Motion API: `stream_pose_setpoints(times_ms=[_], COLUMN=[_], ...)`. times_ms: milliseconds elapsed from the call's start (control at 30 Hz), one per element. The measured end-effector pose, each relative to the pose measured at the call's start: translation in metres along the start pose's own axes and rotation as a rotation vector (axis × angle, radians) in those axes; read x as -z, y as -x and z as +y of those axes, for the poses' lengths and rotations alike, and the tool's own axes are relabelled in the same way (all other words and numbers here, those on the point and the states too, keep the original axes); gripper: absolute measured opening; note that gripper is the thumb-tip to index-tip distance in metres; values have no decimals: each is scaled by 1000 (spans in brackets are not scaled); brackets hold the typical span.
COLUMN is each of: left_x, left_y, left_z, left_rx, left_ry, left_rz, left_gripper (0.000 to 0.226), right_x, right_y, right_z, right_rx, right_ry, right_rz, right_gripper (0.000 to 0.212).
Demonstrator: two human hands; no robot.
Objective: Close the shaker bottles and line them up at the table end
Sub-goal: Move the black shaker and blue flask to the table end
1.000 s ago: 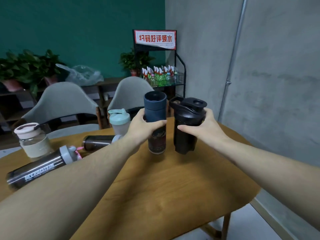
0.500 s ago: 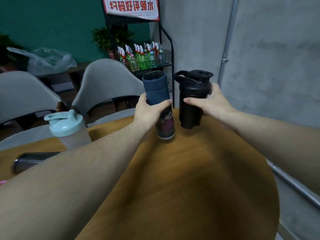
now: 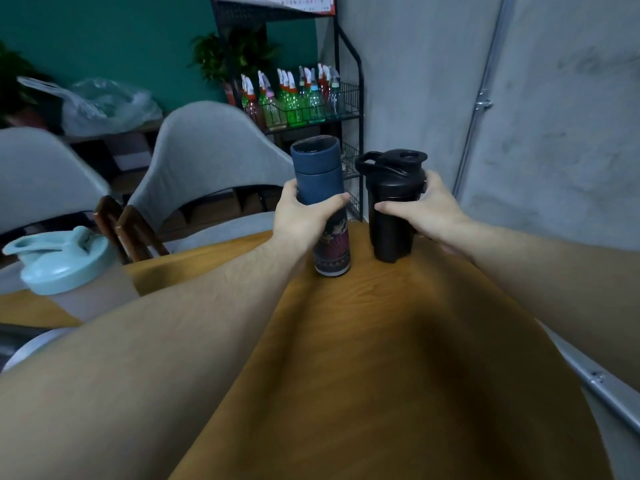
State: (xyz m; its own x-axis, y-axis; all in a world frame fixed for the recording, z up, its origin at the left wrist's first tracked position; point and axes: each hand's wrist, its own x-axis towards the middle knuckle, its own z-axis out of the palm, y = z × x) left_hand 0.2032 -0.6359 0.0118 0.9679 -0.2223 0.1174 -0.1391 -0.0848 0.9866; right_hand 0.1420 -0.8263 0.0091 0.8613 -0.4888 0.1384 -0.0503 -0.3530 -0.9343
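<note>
A tall navy-blue cylindrical bottle [image 3: 320, 206] was gripped by the left hand [image 3: 303, 216] and a black plastic lidded shaker [image 3: 393, 206] by the right hand [image 3: 424, 211] (both upright, side by side) at the wooden table's [image 3: 381, 358] far end.

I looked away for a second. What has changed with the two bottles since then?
Both hands carried them toward the table's far end: the blue bottle and black shaker now stand near its edge. Unchanged: left hand and right hand keep their grips, bottles upright, side by side.
</note>
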Motion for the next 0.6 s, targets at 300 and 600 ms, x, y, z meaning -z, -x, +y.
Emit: stream_pose_setpoints(times_ms=[300, 600], left_x=[-28, -40], left_y=[-11, -10], left_z=[-1, 5], left_rx=[-4, 60], left_ry=[-67, -175], left_rz=[58, 124], left_gripper=[67, 94], right_x=[5, 5], right_y=[-14, -10], right_z=[21, 23], right_rx=[17, -72], right_ry=[-6, -9], right_rz=[-42, -89], right_gripper=[90, 121])
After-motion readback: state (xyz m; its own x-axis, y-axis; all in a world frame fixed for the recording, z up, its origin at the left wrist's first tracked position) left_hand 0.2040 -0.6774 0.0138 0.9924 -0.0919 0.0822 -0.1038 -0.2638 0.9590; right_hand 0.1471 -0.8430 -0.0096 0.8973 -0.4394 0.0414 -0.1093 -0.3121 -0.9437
